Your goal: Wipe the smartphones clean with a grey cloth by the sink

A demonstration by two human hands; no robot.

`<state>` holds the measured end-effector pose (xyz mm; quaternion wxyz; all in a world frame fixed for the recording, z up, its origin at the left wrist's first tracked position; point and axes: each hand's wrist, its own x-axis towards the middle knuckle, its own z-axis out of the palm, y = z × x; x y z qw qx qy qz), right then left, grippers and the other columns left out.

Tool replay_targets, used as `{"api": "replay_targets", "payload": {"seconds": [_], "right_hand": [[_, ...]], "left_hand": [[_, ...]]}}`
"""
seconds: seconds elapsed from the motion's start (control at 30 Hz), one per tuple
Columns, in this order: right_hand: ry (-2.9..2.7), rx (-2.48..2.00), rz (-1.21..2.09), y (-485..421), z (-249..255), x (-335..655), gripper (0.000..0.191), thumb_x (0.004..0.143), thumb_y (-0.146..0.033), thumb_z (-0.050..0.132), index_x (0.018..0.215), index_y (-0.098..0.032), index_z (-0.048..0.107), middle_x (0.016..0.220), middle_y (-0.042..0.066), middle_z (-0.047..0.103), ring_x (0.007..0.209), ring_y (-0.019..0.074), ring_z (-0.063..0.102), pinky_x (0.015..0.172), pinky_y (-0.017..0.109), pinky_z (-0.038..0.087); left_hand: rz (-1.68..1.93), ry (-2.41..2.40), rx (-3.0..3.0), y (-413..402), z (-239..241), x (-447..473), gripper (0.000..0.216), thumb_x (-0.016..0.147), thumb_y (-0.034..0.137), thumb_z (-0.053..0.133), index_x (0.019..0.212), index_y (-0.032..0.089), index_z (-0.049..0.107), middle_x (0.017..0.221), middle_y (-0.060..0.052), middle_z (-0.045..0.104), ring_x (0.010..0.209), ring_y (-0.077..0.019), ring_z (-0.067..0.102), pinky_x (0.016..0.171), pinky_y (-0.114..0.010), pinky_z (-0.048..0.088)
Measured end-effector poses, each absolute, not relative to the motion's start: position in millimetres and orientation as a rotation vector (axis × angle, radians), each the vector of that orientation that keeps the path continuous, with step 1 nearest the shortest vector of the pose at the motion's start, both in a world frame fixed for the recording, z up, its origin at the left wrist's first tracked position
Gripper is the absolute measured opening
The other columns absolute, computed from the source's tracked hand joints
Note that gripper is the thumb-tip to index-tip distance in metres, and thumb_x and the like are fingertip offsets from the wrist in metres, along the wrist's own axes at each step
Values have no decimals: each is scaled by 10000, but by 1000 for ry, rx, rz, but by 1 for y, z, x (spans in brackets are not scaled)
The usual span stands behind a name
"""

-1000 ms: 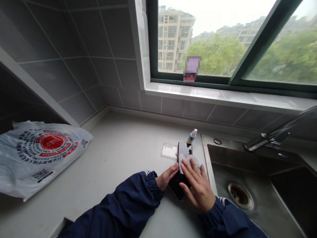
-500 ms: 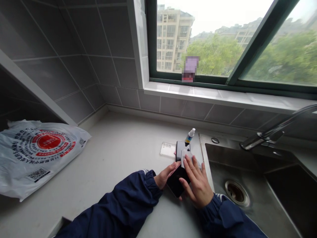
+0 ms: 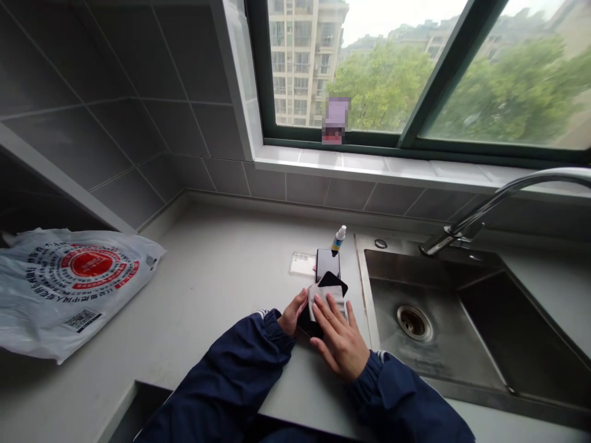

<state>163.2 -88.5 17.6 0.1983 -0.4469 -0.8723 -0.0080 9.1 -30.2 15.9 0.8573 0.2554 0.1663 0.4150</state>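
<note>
My left hand (image 3: 293, 312) grips the left edge of a black phone (image 3: 333, 282) that lies slanted on the pale counter (image 3: 221, 289). My right hand (image 3: 340, 339) lies on top of it, fingers pressing a white cloth (image 3: 322, 294) against the phone's face. Just beyond it, a second dark, reflective phone (image 3: 327, 262) lies flat. A clear phone case (image 3: 302, 263) sits to its left and a small white-capped spray bottle (image 3: 338, 237) stands behind it.
A steel sink (image 3: 366, 289) with a drain (image 3: 414, 322) lies right of my hands, with a curved faucet (image 3: 484, 208) over it. A printed white plastic bag (image 3: 69, 283) lies at the far left. Grey tiled walls and a window sill (image 3: 369, 165) close off the back.
The view has tilted down and shifted. My right hand has drawn the cloth along the phone towards me. The held phone now lies more slanted, apart from the second phone.
</note>
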Motion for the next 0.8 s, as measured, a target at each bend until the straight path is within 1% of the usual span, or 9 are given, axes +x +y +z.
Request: {"api": "replay_targets", "payload": {"seconds": [0.13,0.27,0.47,0.6,0.7,0.8], "right_hand": [[-2422,-1261,-12,-100,15,161,658,950,-290,453,1521,-139,165,1528,135,296,1441,336,183,1125,611,172],[-2416,-1262,-3,-104,12,161,679,945,-299,458,1522,-118,150,1525,157,293,1439,340,185,1111,604,220],[-2453,-1239,25,-97,17,165,660,942,-305,462,1517,-138,185,1528,134,294,1442,326,182,1113,598,229],[-2456,-1244,26,-90,22,166,654,947,-298,458,1517,-133,183,1536,129,277,1446,328,164,1119,597,213],[-2438,-1263,16,-80,25,168,656,951,-308,453,1520,-141,172,1541,127,266,1448,326,155,1127,596,188],[-2404,-1301,2,-70,28,172,666,955,-319,446,1525,-153,144,1543,129,258,1449,323,153,1130,603,163]], "left_hand": [[925,356,583,-37,15,8,611,872,542,500,1327,134,498,1289,-137,599,1280,-294,488,1158,-455,242],[967,391,621,-38,8,6,586,859,488,560,1320,132,503,1338,-127,564,1316,-286,444,1176,-444,189],[954,390,643,-36,9,6,574,872,522,516,1325,169,507,1336,-123,569,1290,-293,476,1160,-462,232],[937,375,688,-36,14,6,535,881,520,491,1304,196,533,1326,-113,581,1296,-297,471,1162,-481,221],[925,370,737,-38,17,5,545,882,495,492,1333,190,518,1392,-108,527,1362,-303,385,1181,-465,163],[919,384,781,-38,19,4,523,890,434,500,1361,206,498,1473,-63,442,1434,-281,236,1191,-400,90]]}}
